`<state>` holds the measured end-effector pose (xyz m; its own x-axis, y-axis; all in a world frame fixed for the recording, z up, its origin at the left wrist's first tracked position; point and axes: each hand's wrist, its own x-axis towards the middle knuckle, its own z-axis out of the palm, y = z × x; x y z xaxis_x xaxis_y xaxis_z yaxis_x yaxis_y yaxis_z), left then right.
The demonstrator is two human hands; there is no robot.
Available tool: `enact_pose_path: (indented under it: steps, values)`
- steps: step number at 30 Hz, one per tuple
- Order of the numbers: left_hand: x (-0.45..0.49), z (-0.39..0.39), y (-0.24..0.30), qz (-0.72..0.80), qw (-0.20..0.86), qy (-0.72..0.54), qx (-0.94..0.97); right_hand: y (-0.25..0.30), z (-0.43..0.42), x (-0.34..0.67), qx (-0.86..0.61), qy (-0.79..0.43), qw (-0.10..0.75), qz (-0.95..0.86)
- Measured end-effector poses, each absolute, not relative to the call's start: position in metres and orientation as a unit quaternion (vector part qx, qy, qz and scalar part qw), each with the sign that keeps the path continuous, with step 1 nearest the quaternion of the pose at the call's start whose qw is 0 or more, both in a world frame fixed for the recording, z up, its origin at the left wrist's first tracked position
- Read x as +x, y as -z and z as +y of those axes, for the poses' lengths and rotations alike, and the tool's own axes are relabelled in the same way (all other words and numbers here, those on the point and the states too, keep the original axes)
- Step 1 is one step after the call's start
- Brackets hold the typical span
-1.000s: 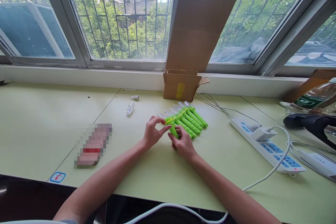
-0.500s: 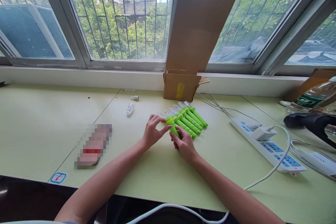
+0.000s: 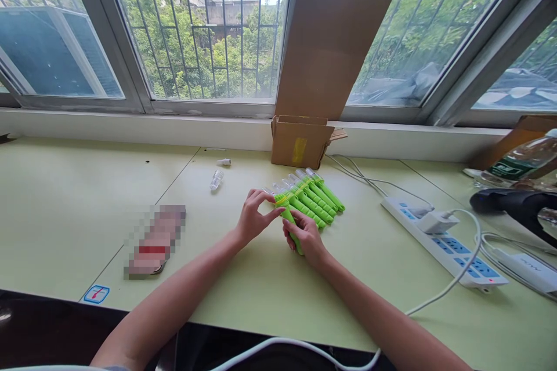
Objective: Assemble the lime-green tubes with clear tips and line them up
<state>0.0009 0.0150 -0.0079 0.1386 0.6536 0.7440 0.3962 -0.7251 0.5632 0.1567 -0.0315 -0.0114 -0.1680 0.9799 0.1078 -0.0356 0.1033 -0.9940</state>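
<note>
Between my two hands is a bright green plastic stick (image 3: pixel 282 202) with a ribbed collar and a clear tip. My left hand (image 3: pixel 255 217) pinches it near the collar with thumb and fingertips. Fingers of my right hand (image 3: pixel 308 236) are closed around its lower part, and the end pokes out below them. Just right of my hands, several similar green sticks (image 3: pixel 319 198) lie side by side in a slanted row, clear tips pointing to the back left. Farther back on the left are a clear plastic cap (image 3: pixel 216 179) and a small whitish piece (image 3: pixel 224 162).
A cardboard box (image 3: pixel 300 144) with a raised flap stands against the window sill. To the right lies a white power strip (image 3: pixel 444 243) with plugs and cables, and a plastic bottle (image 3: pixel 522 156) beyond. A blurred-out phone (image 3: pixel 159 240) lies on the left.
More of the green stick's lower end now shows beneath my right hand. Both hands have stayed nearly in place, and the row of sticks looks the same.
</note>
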Motion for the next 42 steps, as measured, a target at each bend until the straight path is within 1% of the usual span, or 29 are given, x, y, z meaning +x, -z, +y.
enact_pose_path:
  steps: [12, 24, 28, 31, 34, 37, 39, 42]
  values:
    - [0.002, 0.015, 0.008, 0.347, 0.153, -0.555, 0.740, 0.008, -0.033, 0.158, -0.410, -0.566, 0.477, -0.532]
    - [0.001, 0.017, 0.014, 0.331, 0.178, -0.547, 0.748, 0.012, -0.029, 0.163, -0.367, -0.644, 0.463, -0.487]
    - [0.001, 0.017, 0.014, 0.328, 0.189, -0.551, 0.744, 0.013, -0.029, 0.165, -0.352, -0.651, 0.457, -0.493]
    - [0.003, 0.018, 0.016, 0.319, 0.219, -0.562, 0.731, 0.014, -0.028, 0.165, -0.356, -0.645, 0.446, -0.508]
    - [0.005, 0.018, 0.019, 0.304, 0.280, -0.573, 0.708, 0.016, -0.028, 0.164, -0.379, -0.618, 0.439, -0.531]
    - [0.007, 0.017, 0.019, 0.290, 0.313, -0.582, 0.692, 0.017, -0.027, 0.162, -0.421, -0.538, 0.443, -0.580]
    - [0.008, 0.015, 0.017, 0.285, 0.299, -0.590, 0.694, 0.018, -0.027, 0.160, -0.455, -0.458, 0.446, -0.620]
    - [0.008, 0.011, 0.014, 0.286, 0.249, -0.599, 0.705, 0.017, -0.027, 0.158, -0.498, -0.307, 0.451, -0.674]
